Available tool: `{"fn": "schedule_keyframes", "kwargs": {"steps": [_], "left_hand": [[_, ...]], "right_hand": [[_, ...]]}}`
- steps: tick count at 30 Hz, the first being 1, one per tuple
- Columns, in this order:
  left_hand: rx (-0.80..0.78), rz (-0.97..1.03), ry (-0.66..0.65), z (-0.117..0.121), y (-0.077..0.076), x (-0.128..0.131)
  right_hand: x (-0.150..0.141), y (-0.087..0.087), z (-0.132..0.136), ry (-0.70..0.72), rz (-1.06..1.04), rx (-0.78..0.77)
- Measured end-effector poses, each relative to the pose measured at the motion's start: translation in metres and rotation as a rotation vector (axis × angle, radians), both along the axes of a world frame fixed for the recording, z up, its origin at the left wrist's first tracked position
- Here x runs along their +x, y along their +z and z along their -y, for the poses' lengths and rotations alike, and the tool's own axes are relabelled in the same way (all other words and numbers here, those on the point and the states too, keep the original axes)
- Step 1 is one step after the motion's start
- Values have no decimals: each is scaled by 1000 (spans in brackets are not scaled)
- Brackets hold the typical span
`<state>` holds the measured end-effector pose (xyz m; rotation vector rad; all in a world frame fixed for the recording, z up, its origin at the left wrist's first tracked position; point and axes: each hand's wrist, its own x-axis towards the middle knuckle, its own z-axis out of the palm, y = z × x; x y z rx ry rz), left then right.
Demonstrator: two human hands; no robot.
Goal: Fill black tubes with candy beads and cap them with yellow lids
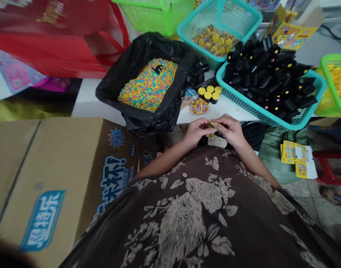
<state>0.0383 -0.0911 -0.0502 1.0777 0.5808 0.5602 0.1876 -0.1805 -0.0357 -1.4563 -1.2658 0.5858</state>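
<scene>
My left hand [198, 131] and my right hand [228, 128] meet just in front of the table edge, above my lap. Between their pinched fingertips is a small yellow-and-black piece [212, 124], mostly covered by the fingers. Beyond the hands, several short black tubs with yellow lids [209, 95] stand close together on the white table. Beside them lies a little pile of yellow printed labels [199, 107]. The nearest basket, a teal one [244, 97] to the right, is heaped with black cylindrical tubs [266, 74], some showing yellow or pink dots.
A black plastic bag [111, 83] lines a container of colourful candy beads [150, 83]. Behind sits another teal basket [184, 33] of yellow-lidded tubs. At right is a green basket [333, 100] with yellow pieces. A cardboard box [53, 156] stands left; a red stool [330, 167], right.
</scene>
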Motion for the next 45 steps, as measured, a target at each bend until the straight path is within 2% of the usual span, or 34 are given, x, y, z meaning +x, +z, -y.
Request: {"fn": "schedule_keyframes", "kwargs": {"steps": [4,10,14,21,29,33,37,42,45], "left_hand": [[-171,49,-33,-2,5,0],[-300,141,-6,-4,13,-3],[-363,144,-52,-3,16,-4],[-416,111,-121,-4,15,-4],[-355,93,-156,-2,18,-4],[-366,97,-176,-1,17,-5],[-409,107,-166,-4,19,-2],[-351,108,-94,-6,20,2],[-330,92,-75,-4,20,3]], "right_hand": [[0,-2,3,-9,-62,-11],[-6,4,9,8,272,108],[-9,5,8,-7,314,147],[-7,3,8,32,97,60],[-16,-1,3,-23,-414,-18],[-17,-5,1,-27,-508,-14],[-16,-1,3,-79,-407,67],[-12,5,6,-77,-30,163],[-9,4,8,-63,1,149]]}}
